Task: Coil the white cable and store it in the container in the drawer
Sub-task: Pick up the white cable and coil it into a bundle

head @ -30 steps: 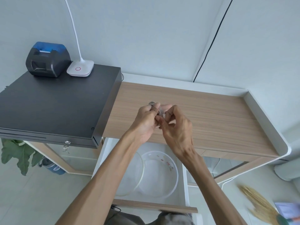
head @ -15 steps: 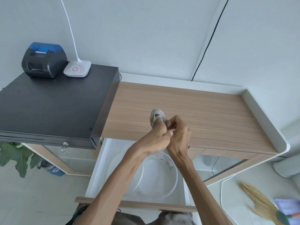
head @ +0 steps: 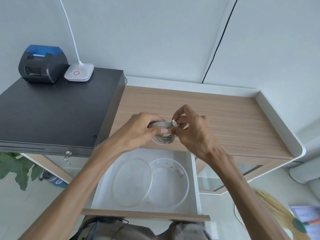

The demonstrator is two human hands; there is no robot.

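The white cable is wound into a small round coil, held above the front edge of the wooden desk top. My left hand grips the coil's left side. My right hand pinches the cable's white plug end at the coil's upper right. Below my hands the drawer stands pulled out. Inside it lies a clear round container with a small printed pattern, and its clear round lid lies beside it on the left, overlapping it.
A black cash box sits on the left, carrying a black and blue printer and a white lamp base. A white raised rim borders the desk's right side. A broom lies on the floor at right, a plant at left.
Both hands have risen slightly and spread apart. The coil, bunched tight between them before, now shows as an open round loop, with the plug end pinched in my right hand.
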